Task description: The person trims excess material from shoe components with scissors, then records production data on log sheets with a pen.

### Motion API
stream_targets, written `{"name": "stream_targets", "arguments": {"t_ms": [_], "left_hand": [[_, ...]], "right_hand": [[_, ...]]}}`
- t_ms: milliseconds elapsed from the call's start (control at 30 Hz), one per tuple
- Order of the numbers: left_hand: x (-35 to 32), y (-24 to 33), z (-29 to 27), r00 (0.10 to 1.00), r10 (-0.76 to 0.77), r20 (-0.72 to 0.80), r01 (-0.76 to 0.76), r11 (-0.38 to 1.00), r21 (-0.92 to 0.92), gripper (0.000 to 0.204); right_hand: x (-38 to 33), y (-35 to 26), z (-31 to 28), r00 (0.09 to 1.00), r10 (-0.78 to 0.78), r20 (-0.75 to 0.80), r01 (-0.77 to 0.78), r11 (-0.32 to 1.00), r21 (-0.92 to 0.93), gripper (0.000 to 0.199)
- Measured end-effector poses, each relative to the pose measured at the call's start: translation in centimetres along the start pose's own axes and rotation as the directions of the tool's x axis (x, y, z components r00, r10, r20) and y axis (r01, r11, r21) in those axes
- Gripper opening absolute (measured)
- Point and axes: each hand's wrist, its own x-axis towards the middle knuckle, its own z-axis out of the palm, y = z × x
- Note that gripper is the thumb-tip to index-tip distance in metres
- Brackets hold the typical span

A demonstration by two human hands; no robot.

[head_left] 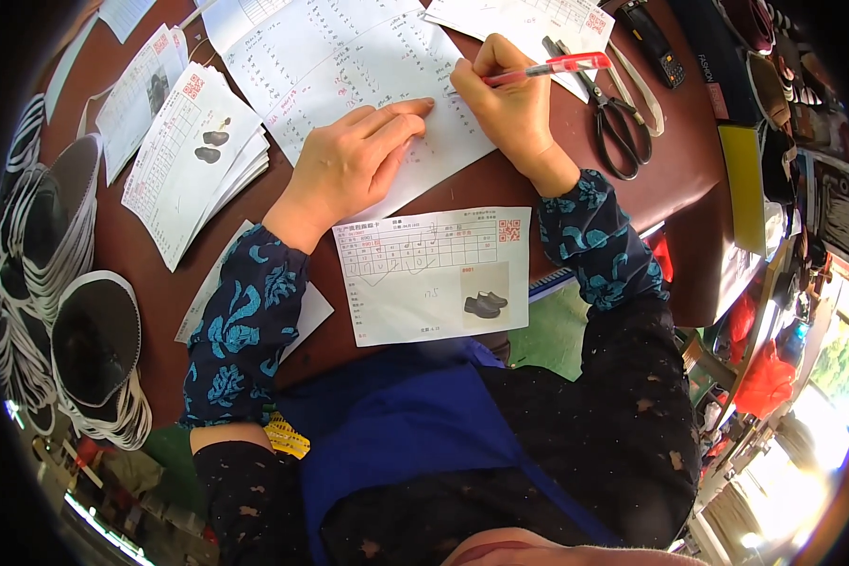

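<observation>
Under both hands lies a large sheet of paper (434, 184) with handwritten columns in black and red. My right hand (514, 104) grips a red pen (566, 65) near the sheet's right edge; the tip is hidden by my fingers. Flat on the same sheet rests my left hand (357, 162), its index finger stretched toward the right hand, the other fingers loosely bent, holding nothing. Closer to my body, a printed card (401, 307) with a table, tick marks and a picture of black shoes hangs slightly over the table's near edge.
A stack of similar cards (174, 179) fans out at left, beside bundles of dark, white-edged shoe pieces (94, 330). Black-handled scissors (618, 132) and a black handheld scanner (651, 42) lie at right on the brown table (684, 170). Boxes and shelves line the right side.
</observation>
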Motion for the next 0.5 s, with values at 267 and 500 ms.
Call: {"name": "stream_targets", "arguments": {"t_ms": [267, 500], "left_hand": [[0.03, 0.07, -0.04, 1.000, -0.004, -0.001, 0.004, 1.000, -0.003, 0.014], [0.07, 0.10, -0.04, 1.000, 0.000, -0.004, 0.000, 1.000, -0.005, 0.014]], "right_hand": [[0.07, -0.04, 0.37, 0.999, 0.017, 0.040, -0.017, 1.000, 0.014, 0.028], [-0.04, 0.29, 0.47, 0.999, 0.004, 0.041, -0.004, 1.000, 0.000, 0.029]]}}
